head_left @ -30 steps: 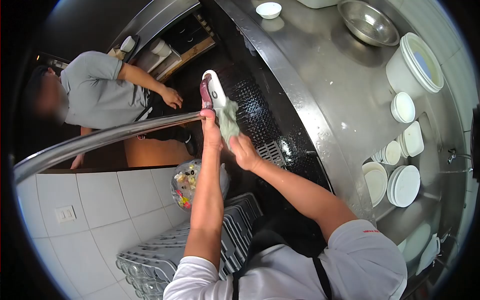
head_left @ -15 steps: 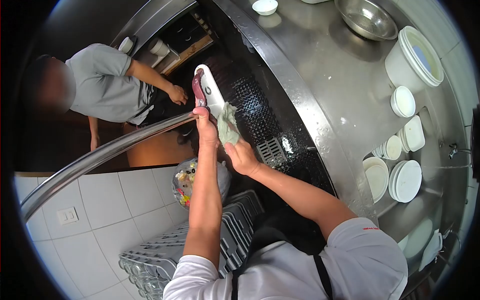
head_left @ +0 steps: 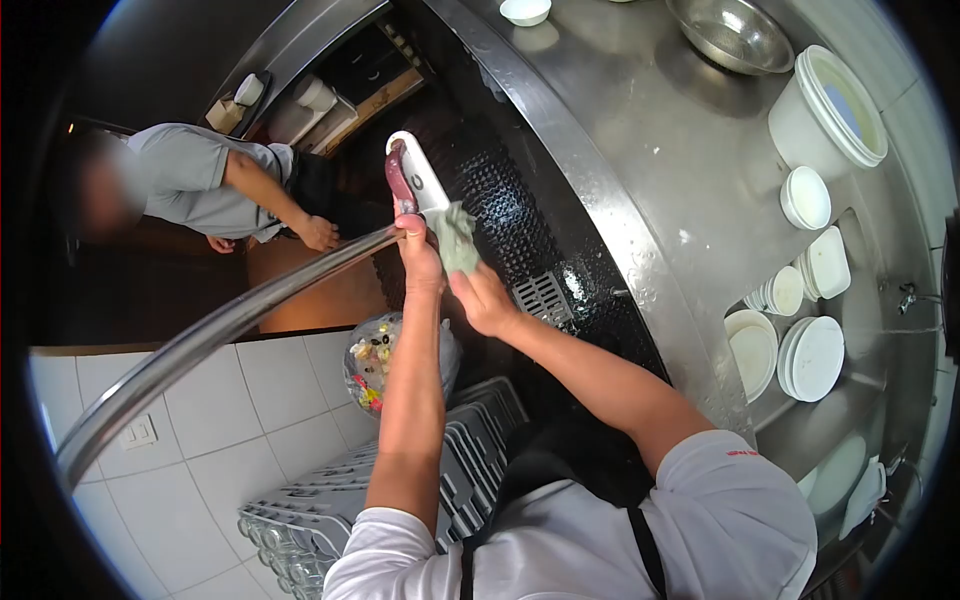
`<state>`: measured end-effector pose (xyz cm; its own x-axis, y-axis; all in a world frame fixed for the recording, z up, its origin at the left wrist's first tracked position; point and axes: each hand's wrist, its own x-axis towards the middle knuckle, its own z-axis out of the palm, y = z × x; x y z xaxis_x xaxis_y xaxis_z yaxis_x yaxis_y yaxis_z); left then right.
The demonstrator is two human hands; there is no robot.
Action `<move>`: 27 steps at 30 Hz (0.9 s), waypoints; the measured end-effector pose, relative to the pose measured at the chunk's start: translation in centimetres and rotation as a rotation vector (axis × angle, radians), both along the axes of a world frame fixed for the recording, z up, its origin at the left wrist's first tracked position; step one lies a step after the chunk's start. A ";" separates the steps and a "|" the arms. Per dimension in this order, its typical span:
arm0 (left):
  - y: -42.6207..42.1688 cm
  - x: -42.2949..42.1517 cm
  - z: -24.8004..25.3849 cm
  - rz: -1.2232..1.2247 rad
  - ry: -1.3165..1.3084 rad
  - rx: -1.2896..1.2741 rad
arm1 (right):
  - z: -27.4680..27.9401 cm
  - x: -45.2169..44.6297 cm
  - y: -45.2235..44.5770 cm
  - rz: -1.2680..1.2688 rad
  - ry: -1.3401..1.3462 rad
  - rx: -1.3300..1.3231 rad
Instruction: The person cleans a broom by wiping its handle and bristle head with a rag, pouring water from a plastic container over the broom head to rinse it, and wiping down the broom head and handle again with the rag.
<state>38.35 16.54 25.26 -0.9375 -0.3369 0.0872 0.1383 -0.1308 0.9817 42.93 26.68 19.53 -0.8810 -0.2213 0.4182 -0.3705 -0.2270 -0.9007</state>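
A long tool that looks like a large stick blender has a white body (head_left: 428,178), a maroon handle (head_left: 397,172) and a long polished steel shaft (head_left: 225,318). The shaft comes toward me at the left and looks bent by the lens. My left hand (head_left: 420,262) is closed around the tool where shaft and body meet, its thumb over the steel. A crumpled pale green cloth (head_left: 458,242) is pressed against the lower end of the white body. My right hand (head_left: 486,302) grips that cloth, with some fingers hidden behind it.
A co-worker (head_left: 240,190) stands at the far left. Below my arms are a waste bag (head_left: 365,365) and stacked grey racks (head_left: 400,475). The steel counter (head_left: 650,200) on the right holds a metal bowl (head_left: 730,35), a white bucket (head_left: 825,110) and stacked plates (head_left: 815,360). The dark floor looks wet.
The near end of the steel shaft has dropped slightly, while my hands have shifted a little. My right hand and the cloth stay against the body. The co-worker has turned and their arm has lowered.
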 end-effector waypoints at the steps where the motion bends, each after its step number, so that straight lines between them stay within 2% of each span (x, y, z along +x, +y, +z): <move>1: 0.4 0.2 -0.2 -0.012 -0.001 -0.020 | 0.5 -1.4 -0.7 -0.014 -0.009 -0.012; 2: 0.6 0.1 -0.3 -0.058 0.064 -0.075 | 1.1 -3.3 -1.4 -0.028 -0.019 -0.025; 4: -0.7 0.4 -2.7 -0.104 0.005 0.011 | 3.0 -6.8 -1.7 -0.035 -0.049 -0.014; 5: 0.3 0.4 -1.7 -0.116 0.052 0.029 | 4.5 -8.5 -1.4 -0.029 -0.060 0.011; 6: 1.3 0.4 -0.6 -0.129 0.099 0.048 | 5.7 -9.4 -2.1 -0.122 -0.076 -0.203; 8: 1.5 0.2 0.8 -0.084 0.082 -0.007 | 5.7 -8.0 -1.3 -0.088 -0.162 -0.092; 9: 1.7 -0.3 1.4 -0.060 0.080 -0.032 | 5.4 -7.1 -0.9 -0.071 -0.197 -0.034; 10: 1.4 -0.8 2.0 -0.070 0.101 -0.019 | 3.9 -5.6 -1.2 -0.155 -0.082 -0.107; 11: 0.4 -1.2 1.3 -0.051 0.126 0.002 | 2.5 -3.6 -0.6 -0.131 -0.199 -0.044; 13: -0.9 -1.5 1.1 -0.047 0.061 0.101 | 1.1 -1.2 1.1 -0.111 -0.117 -0.015; 15: -1.4 -0.9 0.8 0.006 0.003 0.082 | -0.3 -0.4 2.1 -0.107 -0.058 0.036; 17: -3.7 -0.7 -1.0 -0.028 -0.064 0.114 | -2.3 -1.7 2.2 0.085 -0.368 -0.252; 18: -3.4 -1.1 -1.5 0.013 0.018 0.063 | -0.1 -2.3 3.6 0.138 -0.445 -0.405; 19: -3.3 -1.1 -1.6 0.003 0.022 0.054 | 0.1 -3.3 4.1 0.117 -0.502 -0.398; 21: -3.0 -1.0 -1.2 -0.014 0.032 0.038 | 1.4 -4.2 4.8 0.042 -0.453 -0.325; 23: -2.1 -0.7 -0.7 -0.073 0.049 0.036 | 1.7 -4.9 3.0 0.083 -0.300 -0.307; 24: -1.1 -0.6 -0.1 -0.103 0.059 0.035 | 1.6 -6.2 1.9 -0.005 -0.069 -0.202; 25: -0.3 -0.5 0.0 -0.133 0.067 0.033 | 3.1 -6.9 2.3 0.037 -0.033 -0.039; 27: 1.4 -0.6 0.3 -0.145 0.133 0.033 | 3.9 -8.7 1.0 -0.185 0.267 0.059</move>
<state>37.74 17.96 25.57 -0.9573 -0.2040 0.2046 0.2438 -0.1904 0.9510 34.21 27.70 23.47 -0.7692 -0.0988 0.6314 -0.6257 -0.0844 -0.7755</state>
